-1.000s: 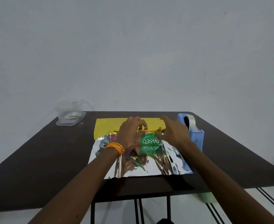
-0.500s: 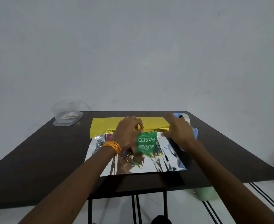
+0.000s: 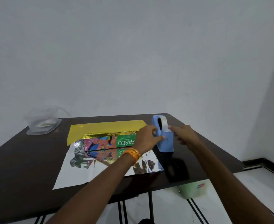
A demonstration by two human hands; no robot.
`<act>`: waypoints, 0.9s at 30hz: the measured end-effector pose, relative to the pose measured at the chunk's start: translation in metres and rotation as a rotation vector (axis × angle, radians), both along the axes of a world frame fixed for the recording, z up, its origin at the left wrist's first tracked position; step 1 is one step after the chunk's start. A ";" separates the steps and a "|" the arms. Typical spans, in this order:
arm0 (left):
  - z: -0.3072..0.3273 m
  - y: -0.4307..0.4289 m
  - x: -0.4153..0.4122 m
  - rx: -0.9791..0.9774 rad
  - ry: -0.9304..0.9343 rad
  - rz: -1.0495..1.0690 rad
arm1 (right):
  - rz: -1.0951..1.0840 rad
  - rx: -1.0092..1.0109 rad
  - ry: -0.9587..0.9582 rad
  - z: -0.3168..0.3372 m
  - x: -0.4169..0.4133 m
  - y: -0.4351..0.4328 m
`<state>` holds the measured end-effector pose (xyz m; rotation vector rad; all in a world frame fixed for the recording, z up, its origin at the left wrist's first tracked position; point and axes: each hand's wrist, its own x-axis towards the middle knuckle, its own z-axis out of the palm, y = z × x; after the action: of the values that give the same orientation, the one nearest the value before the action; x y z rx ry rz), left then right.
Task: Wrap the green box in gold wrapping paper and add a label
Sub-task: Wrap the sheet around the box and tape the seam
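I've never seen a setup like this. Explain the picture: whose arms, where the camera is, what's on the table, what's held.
No machine: a person works with bare hands, filmed by a camera on their head that looks forward and down. On the dark table lies the paper, silver side up, gold at its far edge, with the box on it. A clear tub stands far left. The left hand grips the blue dispenser; the right hand reaches the tape, but whether it pinches it is unclear.

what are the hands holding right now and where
The left hand grips the blue tape dispenser by its left side; the right hand appears to pinch the tape by its free end at the dispenser's top.
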<state>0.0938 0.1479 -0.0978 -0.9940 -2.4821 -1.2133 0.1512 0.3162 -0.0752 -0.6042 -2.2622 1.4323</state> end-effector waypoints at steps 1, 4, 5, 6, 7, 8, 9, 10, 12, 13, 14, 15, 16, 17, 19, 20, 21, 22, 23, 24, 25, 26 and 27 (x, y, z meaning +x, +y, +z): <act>-0.003 0.009 0.000 0.004 -0.025 -0.013 | 0.018 -0.059 -0.001 0.001 -0.002 0.000; -0.011 0.024 -0.001 0.037 -0.062 -0.012 | 0.033 -0.129 -0.034 0.004 -0.008 0.000; -0.013 0.026 -0.002 0.048 -0.061 -0.002 | 0.038 -0.155 -0.049 0.005 -0.011 0.000; -0.014 0.027 -0.003 0.058 -0.064 0.003 | 0.042 -0.176 -0.063 0.006 -0.013 -0.001; -0.015 0.028 -0.005 0.065 -0.069 0.003 | 0.042 -0.194 -0.074 0.006 -0.016 -0.001; -0.016 0.028 -0.006 0.067 -0.069 -0.001 | 0.039 -0.210 -0.080 0.006 -0.018 -0.001; -0.016 0.028 -0.006 0.061 -0.066 -0.002 | 0.029 -0.221 -0.082 0.008 -0.019 -0.001; -0.017 0.028 -0.006 0.053 -0.054 0.000 | 0.016 -0.223 -0.083 0.008 -0.021 -0.001; -0.018 0.028 -0.005 0.040 -0.019 0.010 | -0.006 -0.203 -0.080 0.011 -0.022 -0.004; -0.019 0.028 -0.005 0.033 -0.008 0.014 | -0.013 -0.190 -0.071 0.013 -0.022 -0.005; -0.018 0.028 -0.004 0.032 -0.001 0.017 | -0.020 -0.179 -0.059 0.015 -0.023 -0.007; -0.018 0.028 -0.005 0.033 0.000 0.019 | -0.029 -0.171 -0.041 0.018 -0.023 -0.008; -0.018 0.029 -0.005 0.034 0.005 0.019 | -0.040 -0.158 -0.017 0.022 -0.023 -0.009; -0.018 0.029 -0.006 0.034 0.007 0.017 | -0.051 -0.136 0.010 0.025 -0.023 -0.009; -0.018 0.028 -0.006 0.035 0.011 0.017 | -0.052 -0.077 0.067 0.029 -0.022 -0.011; -0.019 0.029 -0.006 0.036 0.011 0.018 | -0.053 -0.045 0.085 0.028 -0.019 -0.013; -0.020 0.029 -0.006 0.037 0.012 0.021 | -0.056 -0.013 0.096 0.023 -0.016 -0.015; -0.021 0.029 -0.005 0.040 0.014 0.021 | -0.061 0.007 0.104 0.016 -0.012 -0.017; -0.021 0.029 -0.004 0.047 0.013 0.016 | -0.069 0.000 0.108 0.010 -0.008 -0.019; -0.021 0.029 -0.003 0.056 0.012 0.009 | -0.077 -0.031 0.110 0.004 -0.005 -0.020; -0.021 0.028 -0.003 0.062 0.008 0.003 | -0.086 -0.062 0.115 -0.001 -0.002 -0.020; -0.021 0.029 -0.002 0.062 0.006 -0.001 | -0.092 -0.082 0.123 -0.004 0.000 -0.020; -0.021 0.028 -0.003 0.062 0.005 -0.002 | -0.097 -0.096 0.130 -0.005 0.002 -0.020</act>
<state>0.0908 0.1763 -0.1187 -0.9827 -2.4252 -1.2784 0.1528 0.2958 -0.0804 -0.6228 -2.0466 1.4940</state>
